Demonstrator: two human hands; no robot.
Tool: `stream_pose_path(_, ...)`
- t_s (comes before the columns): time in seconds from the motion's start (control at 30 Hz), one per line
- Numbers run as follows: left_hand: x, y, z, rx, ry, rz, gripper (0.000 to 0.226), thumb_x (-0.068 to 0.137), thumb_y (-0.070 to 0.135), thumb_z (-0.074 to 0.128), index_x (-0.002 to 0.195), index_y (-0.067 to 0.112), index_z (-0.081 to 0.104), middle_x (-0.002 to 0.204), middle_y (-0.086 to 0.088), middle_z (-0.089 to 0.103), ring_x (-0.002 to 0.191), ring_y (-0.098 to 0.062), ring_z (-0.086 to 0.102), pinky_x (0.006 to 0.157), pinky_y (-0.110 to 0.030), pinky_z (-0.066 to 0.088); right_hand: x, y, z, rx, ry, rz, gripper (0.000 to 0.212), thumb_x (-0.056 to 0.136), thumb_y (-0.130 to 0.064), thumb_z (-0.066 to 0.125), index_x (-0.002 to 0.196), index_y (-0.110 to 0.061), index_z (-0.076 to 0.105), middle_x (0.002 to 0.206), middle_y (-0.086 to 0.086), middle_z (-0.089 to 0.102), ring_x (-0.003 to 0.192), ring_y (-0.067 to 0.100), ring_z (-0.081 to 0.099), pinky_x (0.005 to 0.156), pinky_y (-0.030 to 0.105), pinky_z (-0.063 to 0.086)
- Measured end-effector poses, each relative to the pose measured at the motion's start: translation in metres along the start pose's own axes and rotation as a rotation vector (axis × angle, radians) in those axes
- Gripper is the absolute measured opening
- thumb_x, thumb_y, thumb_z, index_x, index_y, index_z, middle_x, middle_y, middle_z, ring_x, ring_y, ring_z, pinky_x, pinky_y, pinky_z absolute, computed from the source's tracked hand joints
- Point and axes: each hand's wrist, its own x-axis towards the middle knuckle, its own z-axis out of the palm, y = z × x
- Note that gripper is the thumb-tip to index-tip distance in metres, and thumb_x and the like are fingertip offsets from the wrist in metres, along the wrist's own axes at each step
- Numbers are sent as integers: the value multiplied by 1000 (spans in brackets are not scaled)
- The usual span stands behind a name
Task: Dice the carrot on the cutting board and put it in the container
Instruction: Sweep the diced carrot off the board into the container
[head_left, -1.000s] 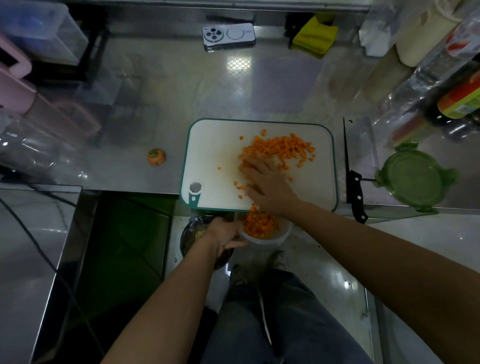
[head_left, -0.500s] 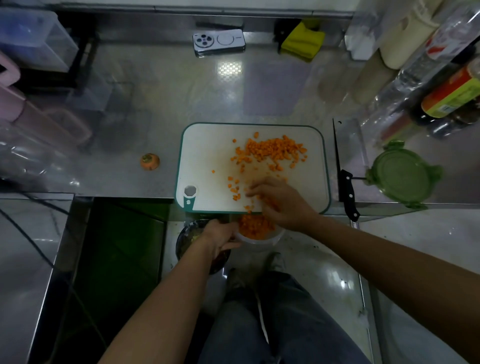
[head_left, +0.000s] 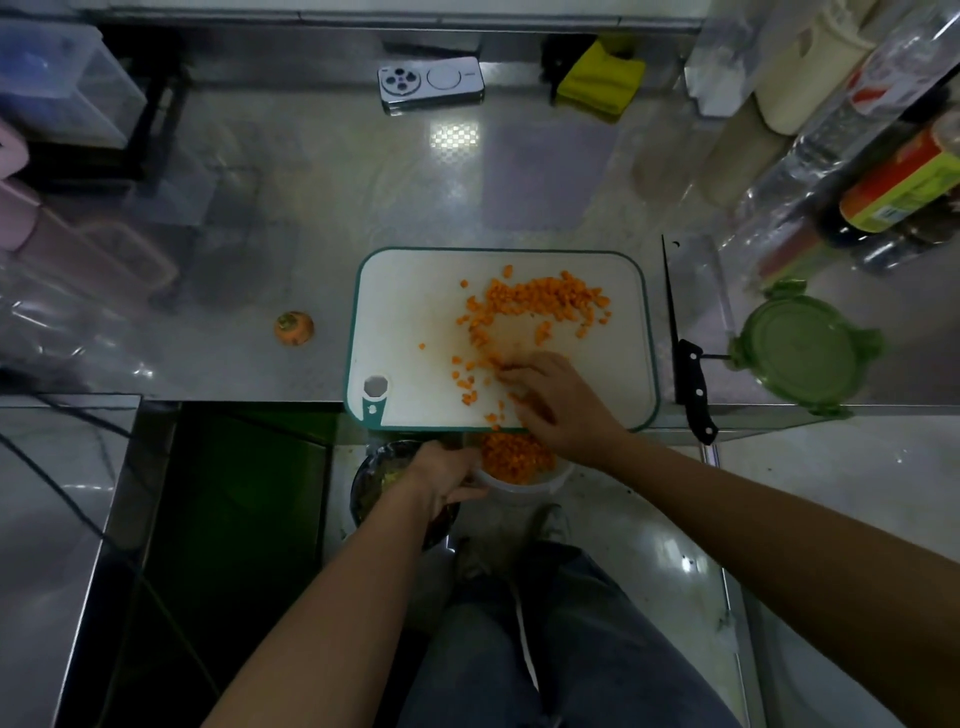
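Raking with loosely straight fingers (head_left: 519, 370), the right hand (head_left: 563, 402) rests on the cutting board (head_left: 415, 312) near its front edge and holds nothing. The left hand (head_left: 441, 475) grips the rim of the container (head_left: 524, 483), held just under that edge and part full. The diced carrot (head_left: 540, 301) heap lies beyond the right fingertips, stretched left to right, with bare board between. The knife (head_left: 693, 387) lies clear, off to the right on the worktop (head_left: 363, 182).

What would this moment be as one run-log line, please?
right hand: on dice, board edge | left hand: holds container below edge | knife: beside board
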Motion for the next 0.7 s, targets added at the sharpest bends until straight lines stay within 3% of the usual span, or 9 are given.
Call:
stream_pose_path(0.13, -2, 2, 4, 25, -4, 2, 27, 88, -4, 55, 115, -9, 56, 117, -25, 61, 104, -33, 62, 67, -36, 59, -5, 0, -16, 90, 99, -32, 39, 84, -22, 49, 118, -10, 63, 120, 8, 60, 111, 19, 50, 96, 29, 38)
stream_pose_path(0.23, -4, 3, 5, 27, -13, -1, 26, 89, -4, 54, 115, -7, 56, 117, -24, 61, 104, -32, 62, 66, -35, 60, 11, 12, -31, 44, 225, 60, 44, 82, -19, 51, 123, -7, 59, 134, 15, 51, 122, 25, 45, 103, 35, 34)
stream_pose_path(0.3, -5, 4, 6, 32, -16, -4, 25, 88, -5, 53, 112, -7, 56, 118, -24, 60, 105, -32, 62, 64, -34, 60, 27, 28, -38, -29, 258, 153, 55, 84, -28, 46, 133, -5, 51, 145, 20, 40, 133, 34, 38, 109, 43, 30)
stream_pose_path(0.4, -6, 5, 7, 21, -12, -1, 26, 88, -7, 52, 113, -7, 55, 114, -23, 61, 97, -29, 63, 63, -33, 60, 46, 47, -47, -77, 199, 351, 72, 84, -49, 35, 147, -13, 33, 157, 15, 18, 145, 32, 15, 115, 43, 15)
stream_pose_path(0.47, -7, 5, 8, 20, -12, 6, 18, 88, -7, 52, 105, -6, 57, 104, -20, 63, 87, -24, 64, 62, -32, 59, 54, 52, -45, -67, 120, 400, 74, 83, -49, 35, 150, -17, 24, 159, 10, 13, 147, 27, 8, 117, 41, 8)
stream_pose_path(0.53, -8, 5, 9, 21, -7, 10, 8, 88, -6, 53, 92, -1, 57, 92, -15, 64, 79, -21, 64, 61, -31, 59, 55, 50, -39, -52, 92, 381, 74, 82, -43, 39, 149, -14, 26, 156, 11, 21, 145, 28, 14, 118, 42, 8)
stream_pose_path(0.63, -6, 5, 11, 45, 0, 21, 7, 88, -5, 55, 88, 2, 58, 85, -11, 64, 76, -19, 64, 69, -35, 60, 45, 44, -27, -10, 174, 225, 61, 82, -30, 51, 137, -4, 46, 141, 18, 44, 132, 35, 38, 111, 50, 28)
stream_pose_path(0.7, -5, 6, 12, 52, 4, 21, 6, 89, -4, 55, 89, 2, 58, 84, -11, 64, 77, -20, 63, 78, -37, 56, 34, 39, -23, 18, 182, 107, 53, 82, -30, 50, 128, -3, 55, 132, 16, 52, 123, 29, 46, 107, 41, 34)
